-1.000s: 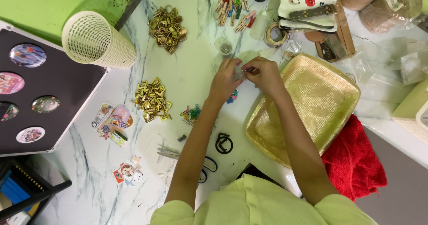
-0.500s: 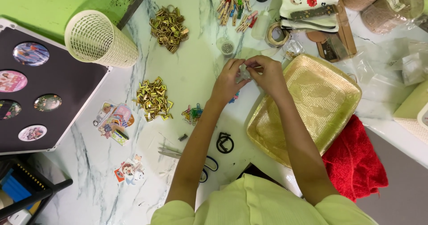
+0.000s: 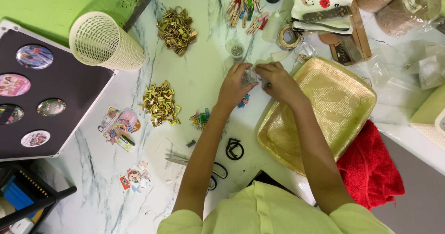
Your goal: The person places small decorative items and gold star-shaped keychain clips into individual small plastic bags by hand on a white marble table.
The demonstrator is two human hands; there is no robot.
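My left hand and my right hand meet above the white marble table, both pinching a small clear plastic packet between their fingertips. Its contents are too small to tell. Just below the hands lies a small blue and pink clip item. The gold square tray sits right beside my right hand, its left edge under my right forearm.
Two heaps of gold binder clips, coloured clothespins, coloured paper clips, a cream mesh basket on its side, a black board with round badges, stickers, a black buckle, a red cloth.
Both hands stay together over the same spot, fingers shifting slightly on the clear packet. Nothing else on the table has moved.
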